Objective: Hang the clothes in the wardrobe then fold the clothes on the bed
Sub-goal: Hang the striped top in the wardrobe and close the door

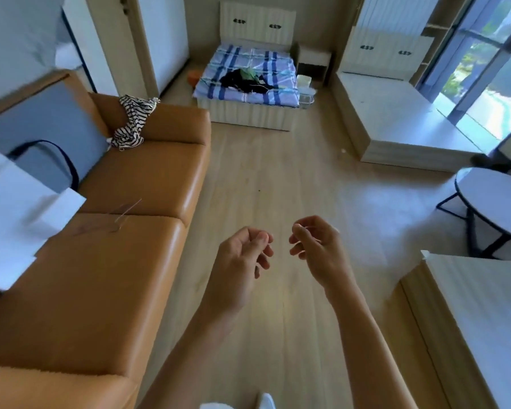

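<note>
My left hand point(242, 255) and my right hand point(316, 246) hang side by side over the wooden floor, fingers loosely curled, holding nothing. Far ahead stands the bed point(248, 113) with a blue checked cover; a heap of dark clothes point(242, 81) with a green piece lies on it. A black-and-white striped garment point(132, 125) is draped over the backrest of the orange sofa point(115, 261) to my left. A clear hanger point(121, 216) lies on the sofa seat. The white wardrobe point(387, 48) stands at the far right of the bed.
A round white table point(496, 202) with black legs stands to the right. A pale cabinet top point(478, 320) fills the near right. White paper bags point(12, 208) sit on the sofa at left. A bedside stand point(313, 63) and a window point(490, 69) lie beyond.
</note>
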Demonstrator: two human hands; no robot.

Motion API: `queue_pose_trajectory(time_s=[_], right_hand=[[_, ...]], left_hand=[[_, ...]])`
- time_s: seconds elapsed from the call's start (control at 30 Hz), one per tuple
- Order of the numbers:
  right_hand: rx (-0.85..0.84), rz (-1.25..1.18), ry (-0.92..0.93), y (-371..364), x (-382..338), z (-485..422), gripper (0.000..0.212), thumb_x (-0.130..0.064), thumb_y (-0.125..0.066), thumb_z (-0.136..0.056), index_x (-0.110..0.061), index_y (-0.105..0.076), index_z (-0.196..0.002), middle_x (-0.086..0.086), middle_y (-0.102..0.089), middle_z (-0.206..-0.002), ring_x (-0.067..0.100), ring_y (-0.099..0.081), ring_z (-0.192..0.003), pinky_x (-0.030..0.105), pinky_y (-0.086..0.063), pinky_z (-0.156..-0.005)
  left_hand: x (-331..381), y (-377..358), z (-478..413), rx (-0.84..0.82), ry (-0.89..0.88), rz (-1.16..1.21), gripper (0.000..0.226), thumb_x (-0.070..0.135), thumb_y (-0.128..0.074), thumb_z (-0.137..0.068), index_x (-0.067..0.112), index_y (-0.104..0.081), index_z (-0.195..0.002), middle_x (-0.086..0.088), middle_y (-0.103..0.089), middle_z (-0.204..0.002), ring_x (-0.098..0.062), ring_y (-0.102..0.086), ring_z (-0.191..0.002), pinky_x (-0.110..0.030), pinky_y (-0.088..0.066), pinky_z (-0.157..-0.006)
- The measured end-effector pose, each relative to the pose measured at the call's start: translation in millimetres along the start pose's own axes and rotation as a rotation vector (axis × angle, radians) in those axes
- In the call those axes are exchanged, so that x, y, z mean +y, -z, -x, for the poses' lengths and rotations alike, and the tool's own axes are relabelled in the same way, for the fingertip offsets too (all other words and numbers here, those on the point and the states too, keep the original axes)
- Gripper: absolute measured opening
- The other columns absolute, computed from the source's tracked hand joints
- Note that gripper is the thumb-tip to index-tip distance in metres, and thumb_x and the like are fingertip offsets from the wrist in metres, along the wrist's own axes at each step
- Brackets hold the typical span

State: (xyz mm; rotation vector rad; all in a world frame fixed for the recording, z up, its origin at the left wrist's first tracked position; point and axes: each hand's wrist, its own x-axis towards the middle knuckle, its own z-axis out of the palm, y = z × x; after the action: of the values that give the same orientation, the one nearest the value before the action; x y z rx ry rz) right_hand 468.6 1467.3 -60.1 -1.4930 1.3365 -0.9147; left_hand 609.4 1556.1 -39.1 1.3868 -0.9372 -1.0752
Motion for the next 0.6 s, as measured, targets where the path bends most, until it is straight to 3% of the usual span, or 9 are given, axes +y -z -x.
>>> queue_pose_trajectory(time_s=[0.17,0.3,0.6], right_hand=[[-0.169,-0.027,0.031,-41.5,-25.6,-122.4,0.008,-0.021,-0.06,-0.099,-0.017,-0.065,-0.095,0.008,-0.071,-0.082,0.018,-0.069,-0.067,0.03,-0.051,-0.062],[-0.274,-0.011,0.037,-88.1,-27.3,-203.2,0.008,-0.018,-0.06,-0.099,-0.014,-0.065,-0.094,0.01,-0.071,-0.081,0.019,-0.068,-0.066,0.034,-0.05,-0.063],[-0.288,0.06,0.1,-170.1,-66.6,-392.6,0.008,-0.022,-0.06,-0.098,-0.016,-0.065,-0.095,0.006,-0.072,-0.081,0.02,-0.071,-0.068,0.036,-0.054,-0.067]], left_hand=[[15.7,29.8,-98.2,0.213,-0.005,0.049,0.025,0.025,-0.049,-0.104,0.012,-0.065,-0.09,0.001,-0.061,-0.075,-0.015,-0.055,-0.07,-0.024,-0.041,-0.059],[12.0,52.3,-182.3,0.308,-0.005,0.106,0.029,0.038,-0.05,-0.086,0.014,-0.065,-0.086,0.009,-0.06,-0.069,-0.012,-0.051,-0.064,-0.022,-0.037,-0.055],[33.8,110.8,-387.8,0.318,-0.007,0.1,0.03,0.04,-0.05,-0.084,0.013,-0.064,-0.085,0.004,-0.06,-0.073,-0.014,-0.053,-0.066,-0.024,-0.037,-0.056]])
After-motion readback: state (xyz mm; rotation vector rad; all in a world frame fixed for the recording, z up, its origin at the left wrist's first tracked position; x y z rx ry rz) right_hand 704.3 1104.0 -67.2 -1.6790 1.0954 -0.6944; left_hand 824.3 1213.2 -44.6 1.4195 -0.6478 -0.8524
